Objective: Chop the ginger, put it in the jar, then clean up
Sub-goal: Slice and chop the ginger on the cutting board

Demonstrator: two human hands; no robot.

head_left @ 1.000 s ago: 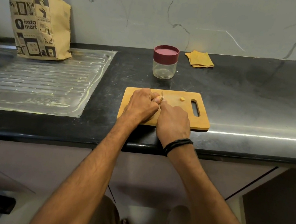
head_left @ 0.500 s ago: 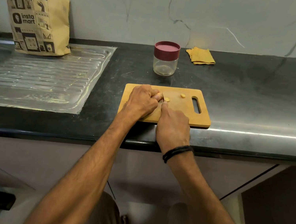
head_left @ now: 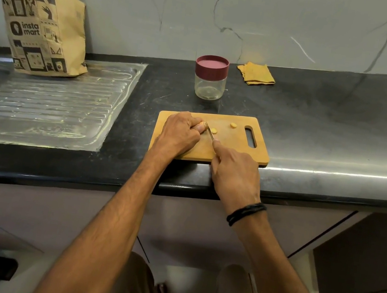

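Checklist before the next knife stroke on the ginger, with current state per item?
1. Left hand grips the tan ginger piece on the light wooden cutting board: ok.
2. Right hand holds the small steel knife, blade beside the ginger: ok.
3. Left fingertips clear of the blade: cannot tell.
4. Board lies flat on the black stone counter: ok.
5. Clear jar with maroon lid open for pieces: not ok, lid on.

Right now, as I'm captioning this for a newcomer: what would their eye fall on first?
First, the wooden cutting board at the counter's front, where the left hand grips the ginger and the right hand holds a knife beside it. Behind stands a red-lidded jar; a printed paper bag sits far left.
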